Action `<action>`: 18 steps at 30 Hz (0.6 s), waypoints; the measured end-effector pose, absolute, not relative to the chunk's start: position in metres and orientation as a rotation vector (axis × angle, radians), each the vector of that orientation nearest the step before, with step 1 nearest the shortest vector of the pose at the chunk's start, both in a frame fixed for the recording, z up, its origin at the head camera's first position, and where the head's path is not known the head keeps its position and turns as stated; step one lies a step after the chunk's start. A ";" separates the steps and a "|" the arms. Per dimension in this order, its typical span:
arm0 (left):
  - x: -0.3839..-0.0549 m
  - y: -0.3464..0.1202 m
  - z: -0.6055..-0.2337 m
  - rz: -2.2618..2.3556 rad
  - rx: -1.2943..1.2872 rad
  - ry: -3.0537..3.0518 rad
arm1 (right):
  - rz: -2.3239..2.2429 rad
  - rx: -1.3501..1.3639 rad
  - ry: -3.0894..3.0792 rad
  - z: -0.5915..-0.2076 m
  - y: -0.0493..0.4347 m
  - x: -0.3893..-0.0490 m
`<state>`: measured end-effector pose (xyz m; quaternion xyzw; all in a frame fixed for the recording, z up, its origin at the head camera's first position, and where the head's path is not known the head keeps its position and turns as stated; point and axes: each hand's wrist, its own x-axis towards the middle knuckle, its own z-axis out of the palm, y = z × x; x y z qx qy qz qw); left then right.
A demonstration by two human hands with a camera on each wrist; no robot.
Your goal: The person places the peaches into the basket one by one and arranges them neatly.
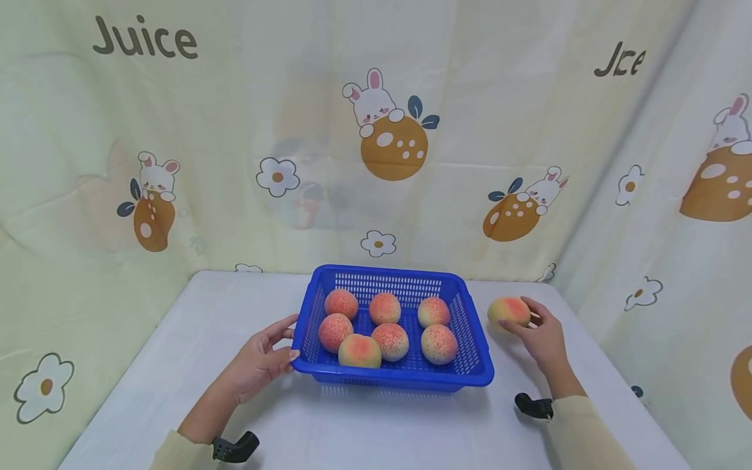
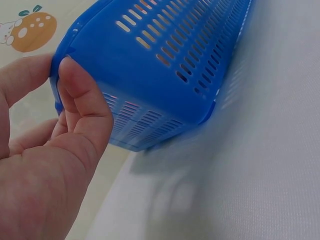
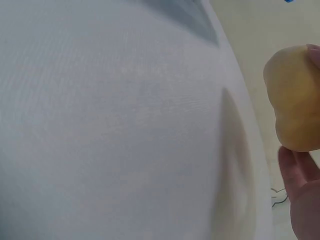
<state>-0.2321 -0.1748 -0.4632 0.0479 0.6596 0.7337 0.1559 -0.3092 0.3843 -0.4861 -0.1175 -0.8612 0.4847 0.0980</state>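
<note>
A blue plastic basket (image 1: 399, 377) with slotted walls stands mid-table, with several red-and-yellow peaches, such as the front peach (image 1: 360, 351), lying inside. My left hand (image 1: 261, 362) grips the basket's left rim; in the left wrist view its thumb and fingers pinch the blue edge (image 2: 82, 45). To the right of the basket, my right hand (image 1: 543, 333) holds another peach (image 1: 506, 312) between thumb and fingers. That peach (image 3: 295, 100) appears at the right edge of the right wrist view, with part of the hand (image 3: 305, 200) cut off by the frame.
A white cloth covers the table (image 1: 205, 326). Behind it hangs a cream curtain (image 1: 317, 215) printed with rabbits, fruit and flowers, and a similar curtain (image 1: 664, 248) closes off the right side. Black camera mounts (image 1: 235, 448) sit at both wrists.
</note>
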 end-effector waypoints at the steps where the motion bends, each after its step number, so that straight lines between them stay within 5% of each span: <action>1: -0.232 -0.175 -0.463 2.101 0.136 1.888 | 1.419 -0.340 -2.550 -0.484 0.384 -0.308; 18: -0.233 -0.175 -0.463 2.086 0.146 1.889 | 1.371 -0.191 -2.516 -0.461 0.375 -0.288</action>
